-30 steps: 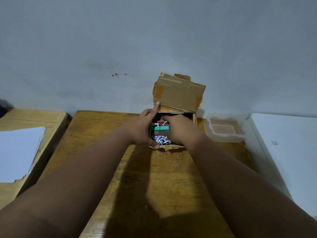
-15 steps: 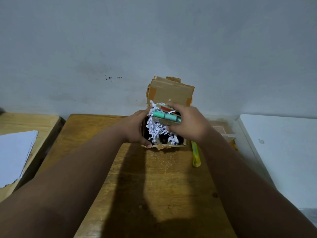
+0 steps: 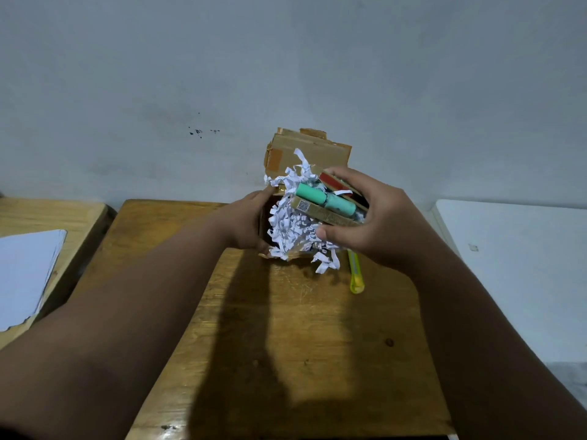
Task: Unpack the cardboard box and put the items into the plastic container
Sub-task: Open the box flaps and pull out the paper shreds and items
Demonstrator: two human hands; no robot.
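A small cardboard box [image 3: 306, 147] stands at the far edge of the wooden table, its flap raised against the wall. My left hand [image 3: 246, 222] grips the box's left side. My right hand [image 3: 370, 219] holds a bundle of items lifted above the box: a green tube [image 3: 325, 200], a tan carton with a QR code [image 3: 320, 214] and a red-edged pack [image 3: 333, 181]. White shredded paper [image 3: 293, 227] hangs from the bundle and spills over the box front. The plastic container is hidden behind my right hand.
A yellow-green utility knife [image 3: 355, 274] lies on the wooden table [image 3: 286, 328] just right of the box. A second wooden table with white paper sheets [image 3: 25, 274] is at the left. A white surface [image 3: 521, 271] adjoins on the right. A grey wall is behind.
My right hand has risen out of the box with the bundle, dragging shredded paper up and over the front. The left hand stays on the box. The container went out of sight.
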